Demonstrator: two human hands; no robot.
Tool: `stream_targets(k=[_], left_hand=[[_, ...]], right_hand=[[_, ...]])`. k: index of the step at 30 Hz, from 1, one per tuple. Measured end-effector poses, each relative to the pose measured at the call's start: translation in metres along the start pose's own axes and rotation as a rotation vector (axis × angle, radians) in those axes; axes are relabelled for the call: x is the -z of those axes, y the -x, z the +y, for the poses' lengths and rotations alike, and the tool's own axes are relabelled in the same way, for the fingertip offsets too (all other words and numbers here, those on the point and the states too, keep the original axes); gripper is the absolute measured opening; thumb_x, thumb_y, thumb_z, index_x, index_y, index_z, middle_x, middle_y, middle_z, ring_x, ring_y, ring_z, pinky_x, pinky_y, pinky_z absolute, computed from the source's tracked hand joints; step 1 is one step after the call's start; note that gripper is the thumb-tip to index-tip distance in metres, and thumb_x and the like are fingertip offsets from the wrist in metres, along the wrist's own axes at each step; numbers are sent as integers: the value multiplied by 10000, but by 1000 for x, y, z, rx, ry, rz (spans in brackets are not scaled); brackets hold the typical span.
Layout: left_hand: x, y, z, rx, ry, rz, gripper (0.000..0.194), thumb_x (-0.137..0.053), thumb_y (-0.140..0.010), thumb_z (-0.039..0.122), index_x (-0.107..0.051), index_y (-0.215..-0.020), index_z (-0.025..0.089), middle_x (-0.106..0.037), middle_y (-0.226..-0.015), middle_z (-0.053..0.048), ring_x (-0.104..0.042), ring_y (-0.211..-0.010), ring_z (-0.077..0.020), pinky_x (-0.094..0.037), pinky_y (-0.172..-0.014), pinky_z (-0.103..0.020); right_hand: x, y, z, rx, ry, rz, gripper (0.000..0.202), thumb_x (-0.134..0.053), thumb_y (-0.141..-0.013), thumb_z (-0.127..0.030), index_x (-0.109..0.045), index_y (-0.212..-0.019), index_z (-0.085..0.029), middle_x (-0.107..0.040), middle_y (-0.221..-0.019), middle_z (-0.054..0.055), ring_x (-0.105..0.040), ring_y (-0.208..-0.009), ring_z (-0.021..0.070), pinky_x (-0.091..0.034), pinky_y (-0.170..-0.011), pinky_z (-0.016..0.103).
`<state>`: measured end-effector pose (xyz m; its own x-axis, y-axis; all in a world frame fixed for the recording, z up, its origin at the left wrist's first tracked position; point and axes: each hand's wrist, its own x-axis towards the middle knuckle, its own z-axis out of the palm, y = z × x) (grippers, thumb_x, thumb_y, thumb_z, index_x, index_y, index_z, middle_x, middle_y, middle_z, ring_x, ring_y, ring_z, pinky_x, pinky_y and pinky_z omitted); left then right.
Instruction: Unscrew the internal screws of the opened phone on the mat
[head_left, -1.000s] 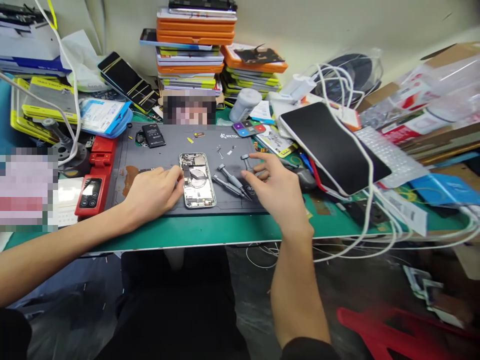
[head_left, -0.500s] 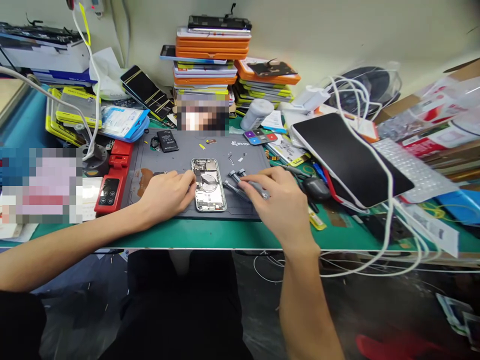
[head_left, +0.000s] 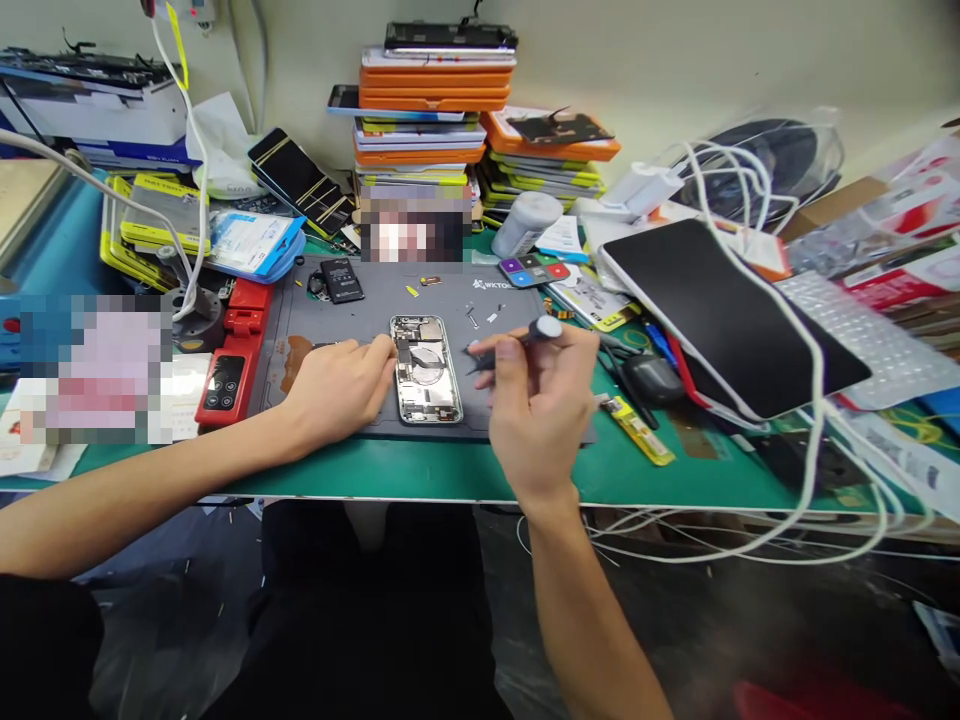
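An opened smartphone (head_left: 427, 390) lies on the grey work mat (head_left: 390, 285), its inner boards and a round coil exposed. My left hand (head_left: 341, 385) rests on the mat with curled fingers pressed on the phone's left edge; its thumb is hidden. To the right of the phone, my right hand (head_left: 544, 405) is closed around a screwdriver (head_left: 545, 328), its light cap up and its dark shaft pointing left toward the phone. The screwdriver tip is apart from the phone. Several tiny metal parts (head_left: 472, 318) lie beyond it, and a black phone battery (head_left: 343, 281) lies at the mat's back left.
A red device with buttons (head_left: 229, 375) stands left of the mat. Stacked orange and yellow boxes (head_left: 431, 95) rise behind. At the right are a black-screened tablet (head_left: 727, 310), white cables (head_left: 814, 400), a black mouse-like object (head_left: 652, 378) and a yellow packet (head_left: 639, 430).
My right hand has lifted a screwdriver from the group beside the phone and turned it, tip leftward. My left hand stays at the phone's edge. The view has shifted slightly.
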<state>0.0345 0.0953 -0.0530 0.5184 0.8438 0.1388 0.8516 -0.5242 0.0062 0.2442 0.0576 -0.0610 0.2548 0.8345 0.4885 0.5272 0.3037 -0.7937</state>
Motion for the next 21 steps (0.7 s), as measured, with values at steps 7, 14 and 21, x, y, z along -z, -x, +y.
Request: stream_targets(k=[7,14,21], left_hand=[[-1,0,0,5,32,-4,346,-328,-1169,333,-621,-1168,149,-744,-914,-103,-729,-879,-267,-475,-722,-360],[-2,0,1,-10,14,3,379,-308,-1171,333,-636,-1158,145,-736,-903,-107,-729,-865,-275,-478,-718,-376],[-4,1,0,-24,29,24,349,-339,-1165,333,-634,-1147,148,-734,-879,-105,-721,-861,-260,-476,-729,-353]], right_hand=[[-32,3,-5,22,-194,-222,560,-441,-1139,-485,-189,-1612,-323,-734,-1129,79,-647,-640,166,-620,-632,400],[-33,8,5,30,-180,-281,393,-466,-1139,-471,-329,-1485,-345,-718,-1110,55,-689,-693,177,-639,-655,409],[-29,7,2,93,-211,-89,395,-497,-1127,-445,-334,-1465,-320,-713,-1081,75,-670,-718,184,-588,-590,358]])
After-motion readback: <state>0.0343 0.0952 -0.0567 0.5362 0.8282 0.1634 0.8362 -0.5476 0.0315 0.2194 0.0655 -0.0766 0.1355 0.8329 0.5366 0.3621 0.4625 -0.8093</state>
